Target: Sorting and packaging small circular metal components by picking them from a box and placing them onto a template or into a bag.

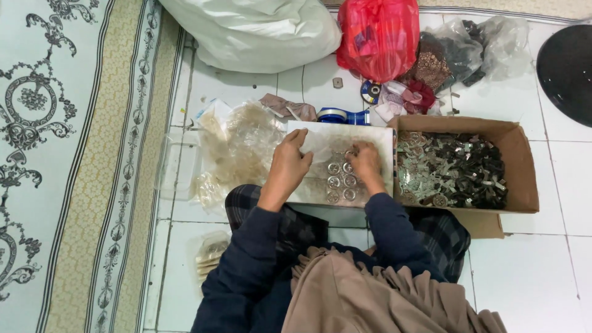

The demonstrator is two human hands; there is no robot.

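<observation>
While the person sat on the white tiled floor (530, 271), both hands worked over a white board (345, 132) laid across the lap, its far edge near a blue tape roll (336, 115) and its right edge touching the cardboard box (517, 166). The left hand (290, 166) rested with fingers curled narrow, pinching a sheet of clear plastic wrap (320, 148) at the board's upper left corner. The right hand (365, 161) was bunched close over a small round metal piece, though whether it truly gripped one could not be told. Rows of round metal pieces (341, 182) lay on the board between the two hands. The box held a heap of dark and silver metal parts (450, 169). To the left, a pile of clear plastic bags (237, 148) crowded the board's left edge, leaving bare tile only near the patterned carpet (74, 154). Beyond lay a white sack (253, 31) and a red bag (377, 37), with open tile at the right
</observation>
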